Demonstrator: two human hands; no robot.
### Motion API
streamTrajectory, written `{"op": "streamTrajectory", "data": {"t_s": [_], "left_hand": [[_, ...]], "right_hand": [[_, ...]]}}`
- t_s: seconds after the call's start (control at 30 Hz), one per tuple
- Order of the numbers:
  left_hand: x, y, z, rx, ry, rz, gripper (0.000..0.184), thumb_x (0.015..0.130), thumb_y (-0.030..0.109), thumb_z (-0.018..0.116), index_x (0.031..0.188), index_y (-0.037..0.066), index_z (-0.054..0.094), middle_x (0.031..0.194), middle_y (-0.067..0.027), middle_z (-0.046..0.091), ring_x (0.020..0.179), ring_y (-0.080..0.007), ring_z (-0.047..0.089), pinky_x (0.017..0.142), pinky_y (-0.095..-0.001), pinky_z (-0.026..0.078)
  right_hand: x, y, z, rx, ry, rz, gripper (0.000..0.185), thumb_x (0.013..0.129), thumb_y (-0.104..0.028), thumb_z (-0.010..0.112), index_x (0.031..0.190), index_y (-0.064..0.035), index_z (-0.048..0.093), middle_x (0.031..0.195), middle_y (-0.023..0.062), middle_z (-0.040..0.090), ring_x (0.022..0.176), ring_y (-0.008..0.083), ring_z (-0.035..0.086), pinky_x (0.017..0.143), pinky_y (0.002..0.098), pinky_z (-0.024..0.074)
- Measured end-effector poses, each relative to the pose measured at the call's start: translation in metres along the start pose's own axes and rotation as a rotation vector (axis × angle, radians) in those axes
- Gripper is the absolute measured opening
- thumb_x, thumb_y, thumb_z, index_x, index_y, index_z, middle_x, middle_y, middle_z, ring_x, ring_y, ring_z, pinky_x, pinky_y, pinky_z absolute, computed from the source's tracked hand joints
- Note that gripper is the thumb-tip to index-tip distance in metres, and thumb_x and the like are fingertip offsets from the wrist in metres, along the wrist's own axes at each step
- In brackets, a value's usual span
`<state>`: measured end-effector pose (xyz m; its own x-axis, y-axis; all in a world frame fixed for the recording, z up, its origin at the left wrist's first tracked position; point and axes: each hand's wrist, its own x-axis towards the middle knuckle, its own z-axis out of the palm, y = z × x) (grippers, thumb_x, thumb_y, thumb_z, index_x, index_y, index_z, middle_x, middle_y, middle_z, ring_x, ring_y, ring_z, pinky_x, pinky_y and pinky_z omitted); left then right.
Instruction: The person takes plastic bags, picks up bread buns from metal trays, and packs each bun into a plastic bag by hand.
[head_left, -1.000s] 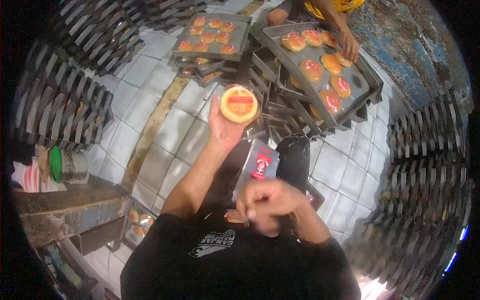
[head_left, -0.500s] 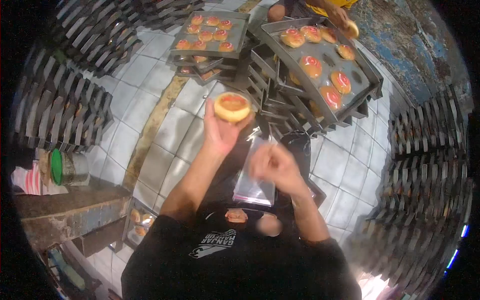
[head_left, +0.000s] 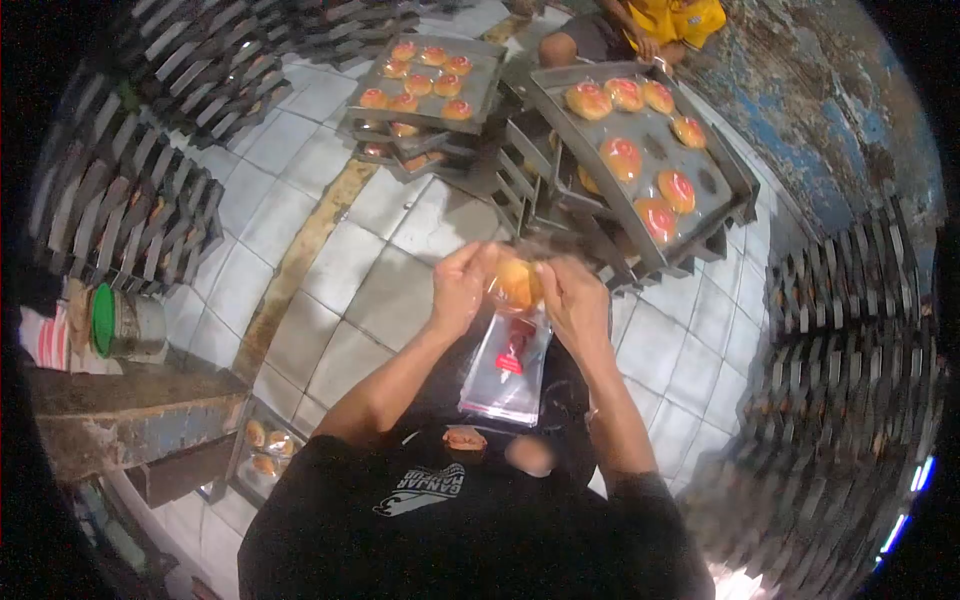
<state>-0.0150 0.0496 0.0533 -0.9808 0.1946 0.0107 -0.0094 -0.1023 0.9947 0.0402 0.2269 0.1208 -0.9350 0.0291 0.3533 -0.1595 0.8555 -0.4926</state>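
A round golden bun is between my two hands above my lap, and what looks like clear plastic film surrounds it. At its left side, the fingers of my left hand are closed in a pinch. My right hand pinches at the opposite side, slightly blurred. Whether the fingertips press the bun itself or only the film is hard to see. Just below, a stack of clear plastic bags with a red printed label lies on my lap.
A stack of metal trays with iced buns stands ahead right; another tray stack stands ahead left. Beyond sits a person in yellow. Tall tray stacks line both sides. A bucket and wooden bench are left.
My left hand has turned over from holding the bun on its palm, and the bun is lower. My right hand has risen from the bags to the bun. The co-worker's hand has drawn back.
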Motion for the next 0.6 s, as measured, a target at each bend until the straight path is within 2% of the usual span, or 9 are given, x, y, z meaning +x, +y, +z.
{"op": "streamTrajectory", "data": {"t_s": [0.1,0.17,0.23,0.27,0.33,0.43,0.53,0.57,0.6], "left_hand": [[-0.01,0.052,0.007,-0.304,-0.039,0.226,0.031,0.11,0.021,0.053,0.109,-0.005,0.071,0.116,-0.0129,0.073,0.094,-0.0169,0.069,0.088,-0.0309,0.055],[-0.008,0.055,0.004,-0.146,-0.034,0.311,0.034,0.11,0.023,0.052,0.109,-0.006,0.069,0.115,-0.0141,0.072,0.099,-0.0188,0.068,0.092,-0.0333,0.054],[0.006,0.034,0.007,-0.258,0.032,0.064,0.033,0.111,0.022,0.049,0.11,-0.002,0.071,0.119,-0.0116,0.073,0.106,-0.0162,0.067,0.095,-0.032,0.053],[0.004,0.035,0.003,-0.257,0.042,0.092,0.033,0.111,0.022,0.049,0.11,-0.002,0.071,0.119,-0.0116,0.073,0.106,-0.0162,0.067,0.095,-0.032,0.053],[-0.002,0.041,-0.003,-0.151,-0.046,0.243,0.035,0.111,0.023,0.047,0.107,-0.005,0.069,0.121,-0.017,0.07,0.111,-0.0204,0.065,0.102,-0.0361,0.049],[-0.008,0.063,0.001,-0.223,-0.016,0.211,0.036,0.111,0.023,0.046,0.105,-0.005,0.069,0.123,-0.0163,0.069,0.111,-0.021,0.065,0.1,-0.0365,0.049],[-0.002,0.076,0.002,-0.092,0.001,0.265,0.039,0.112,0.026,0.046,0.102,-0.005,0.069,0.122,-0.0148,0.07,0.105,-0.0201,0.067,0.096,-0.034,0.05],[-0.006,0.078,0.0,0.043,-0.001,0.268,0.04,0.112,0.026,0.046,0.101,-0.005,0.07,0.121,-0.0143,0.07,0.103,-0.0196,0.067,0.094,-0.0328,0.05],[0.002,0.067,0.0,0.027,0.09,0.063,0.037,0.11,0.024,0.049,0.1,-0.004,0.07,0.118,-0.0122,0.069,0.098,-0.0185,0.067,0.092,-0.0312,0.05]], "right_hand": [[0.004,-0.049,-0.048,0.135,0.113,-0.062,0.016,0.096,-0.02,0.07,0.096,-0.0039,0.072,0.085,0.0126,0.064,0.069,0.0348,0.064,0.064,0.0416,0.0535],[-0.002,-0.044,-0.042,0.194,0.256,-0.152,0.011,0.094,-0.014,0.072,0.094,-0.0025,0.072,0.084,0.0099,0.063,0.069,0.0263,0.064,0.065,0.037,0.0515],[-0.005,-0.005,-0.01,0.579,0.022,0.287,0.011,0.094,-0.012,0.072,0.091,-0.001,0.072,0.083,0.0068,0.063,0.074,0.0159,0.062,0.069,0.0308,0.0487],[-0.006,0.002,-0.008,0.628,-0.003,0.534,0.012,0.095,-0.011,0.072,0.09,0.0005,0.072,0.084,0.0047,0.063,0.078,0.0102,0.058,0.072,0.0268,0.046],[0.002,0.003,-0.017,0.638,0.072,0.383,0.013,0.096,-0.011,0.071,0.091,0.0008,0.072,0.084,0.0051,0.063,0.077,0.0114,0.058,0.072,0.0276,0.0462],[-0.004,-0.027,-0.047,0.598,0.098,0.28,0.011,0.095,-0.009,0.072,0.092,0.0013,0.073,0.085,0.0052,0.064,0.076,0.0137,0.058,0.068,0.0291,0.0458],[0.007,-0.037,-0.047,0.311,0.238,-0.137,0.015,0.097,-0.013,0.07,0.092,0.0017,0.072,0.082,0.0022,0.064,0.073,0.0102,0.056,0.061,0.0273,0.0424],[0.007,-0.024,-0.031,0.316,0.233,-0.124,0.015,0.097,-0.013,0.07,0.092,0.0017,0.072,0.082,0.0022,0.064,0.073,0.0102,0.056,0.061,0.0273,0.0424],[0.007,-0.006,-0.011,0.566,0.104,0.21,0.017,0.098,-0.015,0.07,0.092,0.0007,0.071,0.08,-0.0005,0.062,0.073,0.0078,0.053,0.06,0.0268,0.0407]]}}
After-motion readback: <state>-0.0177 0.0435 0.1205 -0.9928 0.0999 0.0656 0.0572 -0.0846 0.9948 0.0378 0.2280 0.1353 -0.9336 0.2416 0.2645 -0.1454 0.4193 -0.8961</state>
